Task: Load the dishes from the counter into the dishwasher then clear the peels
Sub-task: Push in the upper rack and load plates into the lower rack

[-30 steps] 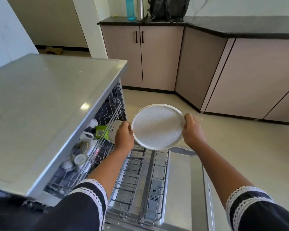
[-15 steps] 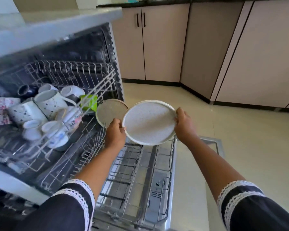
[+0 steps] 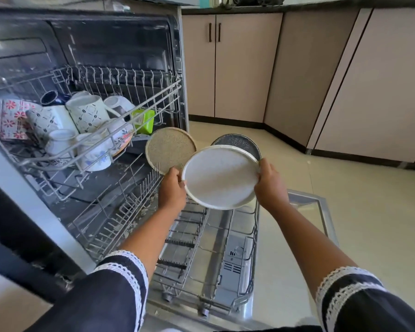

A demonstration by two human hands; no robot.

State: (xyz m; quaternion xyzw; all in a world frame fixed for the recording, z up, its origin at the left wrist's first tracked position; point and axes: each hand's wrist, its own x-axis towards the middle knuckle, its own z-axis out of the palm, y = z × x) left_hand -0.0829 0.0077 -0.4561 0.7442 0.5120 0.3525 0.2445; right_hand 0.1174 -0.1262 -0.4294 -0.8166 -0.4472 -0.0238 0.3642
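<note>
A round white speckled plate hangs tilted over the far end of the dishwasher's pulled-out lower rack. My left hand grips its left rim and my right hand grips its right rim. Behind it a beige plate and a dark speckled plate stand upright in the lower rack. The upper rack holds several mugs and cups and a green container.
The open dishwasher door lies flat under the lower rack and juts onto the tiled floor. Beige cabinets with dark handles line the far wall and the right side.
The view has dropped lower toward the dishwasher, showing more of its inside. Both hands have carried the white plate a little down over the lower rack, and the dark plate behind it has come into view.
</note>
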